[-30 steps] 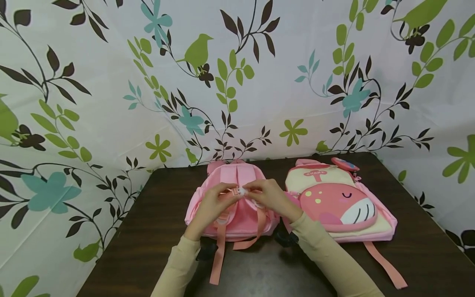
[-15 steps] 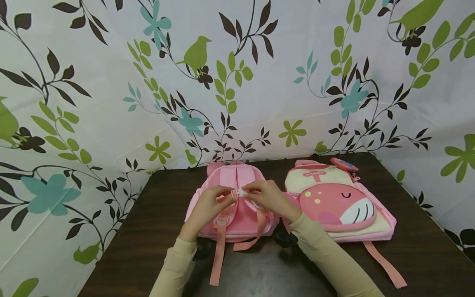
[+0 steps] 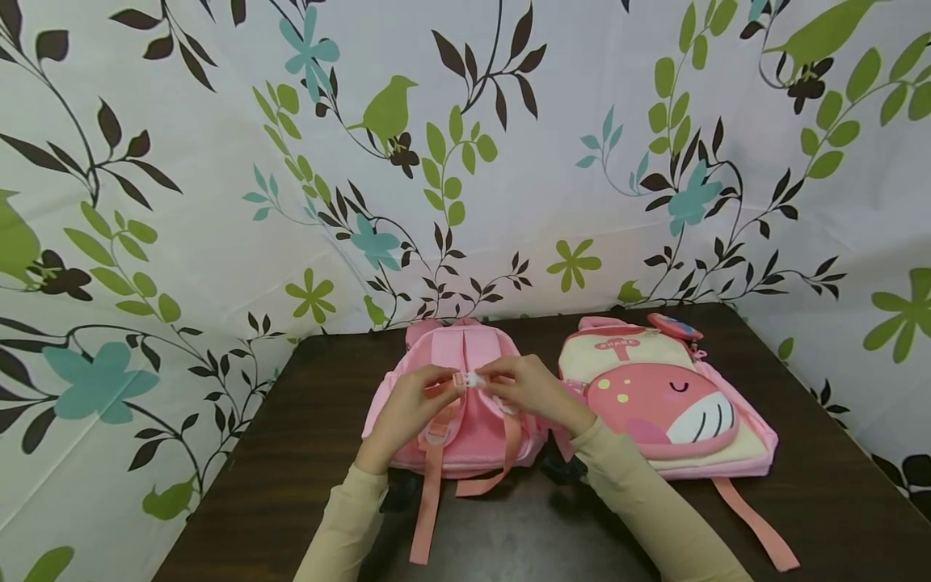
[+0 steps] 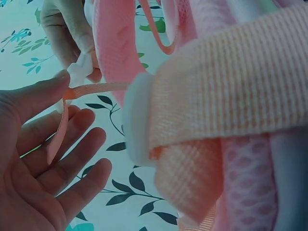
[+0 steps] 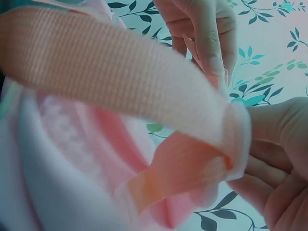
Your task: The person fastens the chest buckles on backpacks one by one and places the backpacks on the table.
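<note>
Just below the middle of the frame, a pink backpack (image 3: 483,440) sits on the dark wooden table (image 3: 250,477), its strap side toward the person. Over the middle of it, a white buckle (image 3: 473,379) is held between two hands. The left hand (image 3: 404,404) has its grip pinched, thumb and forefinger, on the salmon webbing (image 4: 98,87) at the buckle's one end; seen from the left wrist, the other fingers spread loosely and a loose tail (image 4: 57,139) of webbing dangles across them. The right hand (image 3: 534,392) keeps its grip pinched on the buckle's white part. From here I can't tell whether the buckle is fully fastened. A salmon adjuster strap (image 3: 427,505) trails from the pack toward the bottom of the frame. Right of it lies a cream-and-pink whale backpack (image 3: 647,404), whale pouch upward, a small oval charm (image 3: 675,326) by its top corner and a strap end (image 3: 760,525) stretching to the lower right. Behind the table, a white curtain (image 3: 531,190) shows birds, leaves and flowers.
</note>
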Available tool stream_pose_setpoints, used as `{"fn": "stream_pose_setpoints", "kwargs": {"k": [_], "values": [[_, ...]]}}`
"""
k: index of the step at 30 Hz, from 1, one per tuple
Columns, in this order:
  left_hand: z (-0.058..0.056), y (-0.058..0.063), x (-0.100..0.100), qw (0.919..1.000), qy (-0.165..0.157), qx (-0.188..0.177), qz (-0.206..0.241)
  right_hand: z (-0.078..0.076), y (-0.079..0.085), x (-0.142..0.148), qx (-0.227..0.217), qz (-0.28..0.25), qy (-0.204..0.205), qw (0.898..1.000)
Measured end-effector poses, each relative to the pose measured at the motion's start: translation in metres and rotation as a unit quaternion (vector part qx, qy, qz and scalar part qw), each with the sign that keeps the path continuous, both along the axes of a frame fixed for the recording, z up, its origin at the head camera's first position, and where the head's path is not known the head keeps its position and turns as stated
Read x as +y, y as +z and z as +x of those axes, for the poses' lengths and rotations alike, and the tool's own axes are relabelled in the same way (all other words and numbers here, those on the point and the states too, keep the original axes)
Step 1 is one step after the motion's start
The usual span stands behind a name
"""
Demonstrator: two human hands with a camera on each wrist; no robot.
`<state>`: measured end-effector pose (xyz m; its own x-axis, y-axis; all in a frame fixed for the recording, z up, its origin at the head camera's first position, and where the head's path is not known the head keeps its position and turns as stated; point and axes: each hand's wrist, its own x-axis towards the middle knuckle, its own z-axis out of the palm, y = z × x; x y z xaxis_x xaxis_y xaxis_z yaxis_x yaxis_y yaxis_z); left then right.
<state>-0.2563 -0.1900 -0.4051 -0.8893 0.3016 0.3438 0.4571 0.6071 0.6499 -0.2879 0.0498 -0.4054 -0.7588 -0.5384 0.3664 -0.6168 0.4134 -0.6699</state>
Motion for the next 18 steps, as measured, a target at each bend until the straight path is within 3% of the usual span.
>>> {"fn": "stream_pose_setpoints", "kwargs": {"k": [9, 18], "values": [[-0.003, -0.004, -0.001, 0.9999, -0.003, 0.013, 0.004, -0.007, -0.008, 0.003, 0.076, -0.008, 0.044, 0.996], [0.001, -0.012, -0.001, 0.9991, 0.008, 0.016, 0.038, -0.008, -0.012, -0.001, 0.089, -0.003, 0.054, 0.995]]}}
